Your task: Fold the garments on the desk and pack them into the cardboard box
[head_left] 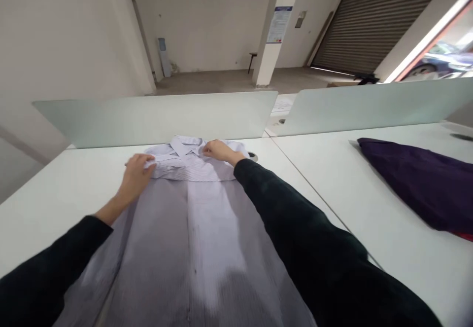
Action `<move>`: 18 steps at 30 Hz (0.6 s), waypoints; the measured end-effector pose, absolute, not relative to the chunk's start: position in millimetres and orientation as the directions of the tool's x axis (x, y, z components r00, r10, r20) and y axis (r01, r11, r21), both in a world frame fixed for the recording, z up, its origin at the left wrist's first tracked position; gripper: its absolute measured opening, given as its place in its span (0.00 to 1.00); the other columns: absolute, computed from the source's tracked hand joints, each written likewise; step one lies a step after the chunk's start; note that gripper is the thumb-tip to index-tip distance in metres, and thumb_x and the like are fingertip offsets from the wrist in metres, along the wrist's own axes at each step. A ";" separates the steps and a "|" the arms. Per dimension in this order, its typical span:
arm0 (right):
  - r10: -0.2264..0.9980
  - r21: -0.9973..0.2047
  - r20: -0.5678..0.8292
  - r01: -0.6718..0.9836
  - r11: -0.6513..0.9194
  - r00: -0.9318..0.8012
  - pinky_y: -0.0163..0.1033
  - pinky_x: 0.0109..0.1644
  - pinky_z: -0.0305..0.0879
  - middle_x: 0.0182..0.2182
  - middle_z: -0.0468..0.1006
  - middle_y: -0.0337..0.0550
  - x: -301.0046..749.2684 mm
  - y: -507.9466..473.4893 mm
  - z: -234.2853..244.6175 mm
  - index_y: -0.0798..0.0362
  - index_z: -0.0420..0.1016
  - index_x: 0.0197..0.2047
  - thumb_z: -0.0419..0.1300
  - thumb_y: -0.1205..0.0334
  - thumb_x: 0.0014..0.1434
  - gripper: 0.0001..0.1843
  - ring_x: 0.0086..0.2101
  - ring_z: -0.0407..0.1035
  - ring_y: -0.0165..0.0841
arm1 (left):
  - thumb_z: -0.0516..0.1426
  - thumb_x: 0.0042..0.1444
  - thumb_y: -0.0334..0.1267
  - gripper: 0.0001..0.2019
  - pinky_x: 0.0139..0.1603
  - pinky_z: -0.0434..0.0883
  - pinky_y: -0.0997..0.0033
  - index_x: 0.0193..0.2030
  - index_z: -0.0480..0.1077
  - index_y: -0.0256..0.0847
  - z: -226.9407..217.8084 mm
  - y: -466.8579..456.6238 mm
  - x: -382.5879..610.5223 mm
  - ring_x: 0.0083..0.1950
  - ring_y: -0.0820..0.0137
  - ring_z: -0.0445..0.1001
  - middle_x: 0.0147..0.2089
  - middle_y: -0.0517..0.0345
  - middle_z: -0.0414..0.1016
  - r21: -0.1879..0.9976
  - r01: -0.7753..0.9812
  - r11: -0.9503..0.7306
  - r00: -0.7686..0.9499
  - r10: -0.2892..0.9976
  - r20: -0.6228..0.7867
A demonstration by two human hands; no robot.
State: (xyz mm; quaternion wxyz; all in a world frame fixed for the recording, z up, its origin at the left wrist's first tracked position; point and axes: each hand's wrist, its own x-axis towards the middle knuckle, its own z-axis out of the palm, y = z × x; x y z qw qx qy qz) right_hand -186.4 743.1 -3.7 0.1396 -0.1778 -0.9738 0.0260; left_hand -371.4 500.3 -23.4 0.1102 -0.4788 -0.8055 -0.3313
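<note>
A pale striped button-up shirt [162, 228] lies lengthwise on the white table, its collar at the far end and its body stretching toward me. A sleeve is folded across the chest just below the collar. At the shirt's left shoulder, my left hand [137, 171] is curled with thumb and fingers around the edge of the folded cloth. Beside the collar's right side, my right hand [218, 150] pinches the fabric with its fingertips. The fingertips of both hands are partly hidden by the cloth.
Frosted glass dividers [166, 120] stand along the far edge of the table [310, 164]. A dark purple garment [417, 184] lies to the right, past a seam between tabletops. Near the shirt's right shoulder is a round cable hole [253, 156].
</note>
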 end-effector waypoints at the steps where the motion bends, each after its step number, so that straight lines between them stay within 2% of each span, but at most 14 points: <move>1: 0.332 -0.126 0.248 0.309 0.943 -0.910 0.31 0.46 0.62 0.42 0.82 0.47 -208.4 734.9 -2.8 0.56 0.83 0.43 0.58 0.68 0.61 0.12 0.42 0.74 0.33 | 0.56 0.58 0.41 0.13 0.55 0.69 0.57 0.45 0.74 0.37 -28.9 493.0 -357.5 0.49 0.60 0.73 0.48 0.47 0.75 0.590 0.760 0.273 -0.572 0.712 0.407; 3: 0.301 -0.159 0.232 0.269 0.950 -0.925 0.31 0.46 0.61 0.43 0.82 0.47 -246.3 719.1 -4.1 0.56 0.82 0.43 0.58 0.68 0.61 0.12 0.43 0.74 0.33 | 0.57 0.58 0.41 0.10 0.44 0.74 0.64 0.40 0.74 0.38 -37.6 481.7 -333.3 0.42 0.64 0.75 0.40 0.51 0.76 0.871 0.436 0.227 -0.638 0.760 0.122; 4: 0.292 -0.166 0.226 0.258 0.952 -0.929 0.31 0.47 0.61 0.43 0.82 0.47 -261.6 712.2 -5.6 0.56 0.82 0.44 0.57 0.68 0.61 0.12 0.44 0.74 0.33 | 0.58 0.58 0.40 0.08 0.41 0.74 0.67 0.38 0.74 0.37 -40.4 477.6 -324.6 0.40 0.66 0.76 0.38 0.51 0.76 0.945 0.236 0.224 -0.635 0.772 -0.024; 6: 0.282 -0.173 0.225 0.247 0.953 -0.933 0.31 0.48 0.61 0.44 0.82 0.48 -285.3 701.1 -9.4 0.57 0.82 0.45 0.56 0.69 0.62 0.13 0.46 0.73 0.33 | 0.58 0.59 0.34 0.05 0.37 0.75 0.72 0.34 0.73 0.35 -42.8 472.5 -316.2 0.39 0.68 0.77 0.37 0.49 0.77 0.964 -0.130 0.232 -0.597 0.758 -0.263; 8: 0.281 -0.177 0.222 0.245 0.953 -0.933 0.31 0.48 0.60 0.44 0.82 0.49 -300.9 693.9 -13.3 0.58 0.81 0.46 0.55 0.69 0.63 0.14 0.45 0.73 0.33 | 0.58 0.57 0.26 0.04 0.37 0.77 0.72 0.32 0.71 0.35 -42.1 471.6 -317.9 0.37 0.68 0.78 0.36 0.47 0.77 0.918 -0.361 0.160 -0.604 0.710 -0.362; 10: 0.289 -0.183 0.213 0.252 0.950 -0.933 0.31 0.46 0.61 0.42 0.82 0.50 -310.9 690.2 -16.7 0.59 0.81 0.44 0.54 0.69 0.64 0.14 0.42 0.74 0.33 | 0.56 0.55 0.20 0.08 0.38 0.78 0.73 0.32 0.69 0.36 -40.7 474.9 -325.7 0.35 0.70 0.79 0.35 0.51 0.76 0.902 -0.432 0.007 -0.686 0.646 -0.334; 12: 0.301 -0.192 0.203 0.263 0.945 -0.932 0.31 0.44 0.61 0.40 0.82 0.50 -317.7 689.0 -19.3 0.59 0.81 0.42 0.55 0.68 0.64 0.13 0.39 0.74 0.33 | 0.56 0.53 0.17 0.11 0.37 0.77 0.75 0.34 0.67 0.38 -40.3 480.9 -335.6 0.33 0.74 0.78 0.35 0.57 0.75 0.906 -0.406 -0.123 -0.769 0.581 -0.266; 14: 0.313 -0.205 0.200 0.273 0.940 -0.929 0.31 0.42 0.61 0.39 0.82 0.47 -323.2 689.2 -20.9 0.58 0.81 0.41 0.57 0.66 0.62 0.11 0.38 0.74 0.32 | 0.57 0.53 0.18 0.11 0.30 0.74 0.80 0.35 0.67 0.38 -41.6 487.5 -345.3 0.30 0.77 0.76 0.33 0.60 0.73 0.914 -0.374 -0.158 -0.805 0.545 -0.236; 16: 0.323 -0.218 0.208 0.278 0.936 -0.923 0.30 0.41 0.61 0.38 0.82 0.44 -328.6 688.9 -22.1 0.57 0.81 0.41 0.58 0.66 0.61 0.10 0.38 0.73 0.30 | 0.59 0.53 0.21 0.09 0.19 0.65 0.83 0.34 0.66 0.37 -44.6 492.9 -354.5 0.25 0.79 0.73 0.29 0.61 0.71 0.923 -0.351 -0.156 -0.824 0.519 -0.226; 18: 0.343 -0.226 0.231 0.292 0.929 -0.911 0.30 0.42 0.61 0.39 0.82 0.43 -334.3 687.0 -24.5 0.55 0.81 0.42 0.57 0.65 0.62 0.11 0.39 0.73 0.30 | 0.60 0.54 0.25 0.07 0.14 0.54 0.84 0.32 0.65 0.37 -48.3 496.1 -362.9 0.21 0.81 0.68 0.26 0.63 0.69 0.937 -0.317 -0.149 -0.847 0.489 -0.209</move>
